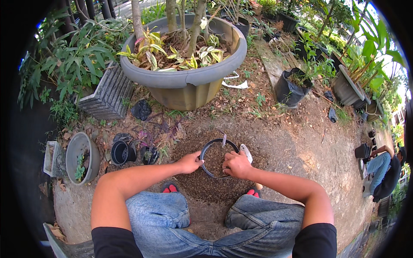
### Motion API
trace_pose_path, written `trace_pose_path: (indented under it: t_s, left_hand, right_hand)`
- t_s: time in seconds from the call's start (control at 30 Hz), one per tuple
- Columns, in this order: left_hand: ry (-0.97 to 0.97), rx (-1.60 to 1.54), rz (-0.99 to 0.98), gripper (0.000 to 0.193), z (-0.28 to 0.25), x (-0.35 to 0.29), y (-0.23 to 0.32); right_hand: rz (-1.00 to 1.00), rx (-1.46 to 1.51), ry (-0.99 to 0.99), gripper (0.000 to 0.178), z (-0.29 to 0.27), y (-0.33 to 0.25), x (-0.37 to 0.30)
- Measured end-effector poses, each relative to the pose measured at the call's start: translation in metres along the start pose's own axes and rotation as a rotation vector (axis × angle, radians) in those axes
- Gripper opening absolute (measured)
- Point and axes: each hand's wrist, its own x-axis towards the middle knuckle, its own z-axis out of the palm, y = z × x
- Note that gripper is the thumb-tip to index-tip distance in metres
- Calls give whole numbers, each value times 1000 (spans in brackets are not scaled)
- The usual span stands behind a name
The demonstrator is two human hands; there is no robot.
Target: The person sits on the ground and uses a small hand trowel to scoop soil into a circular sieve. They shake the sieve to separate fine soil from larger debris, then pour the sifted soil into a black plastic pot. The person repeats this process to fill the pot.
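A round black plant pot [206,148], filled with brown soil mix [214,159], stands on the ground between my feet. My left hand [190,162] is closed on its left rim. Over the right side of the pot is my right hand [236,164], its fingers curled down at the soil; whatever they hold is hidden. A small pale tag [224,140] stands up at the far rim. Beyond my right hand lies a whitish, blade-like piece [246,152]. A light wooden handle end [258,186] shows on the near side of my right forearm.
Loose soil mix [202,189] surrounds the pot. A big grey planter [185,79] with trunks stands ahead. To the left are an empty black pot [122,152] and a grey round pot [83,159]. A black grow bag [292,88] stands far right; another person [385,170] sits at the right edge.
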Motion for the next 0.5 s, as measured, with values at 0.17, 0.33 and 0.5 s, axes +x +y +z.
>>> trace_pose_path:
  t_s: [0.17,0.33,0.5]
  left_hand:
    - [-2,10,-18,45,0,0,-3]
    - [-5,39,-9,44,-3,-5,1]
    - [0,45,-37,48,-2,-6,-4]
  right_hand:
    - [105,164,212,14,-15,13,-3]
    - [535,476,193,17,-13,57,-17]
    - [425,292,-96,42,26,106,-52]
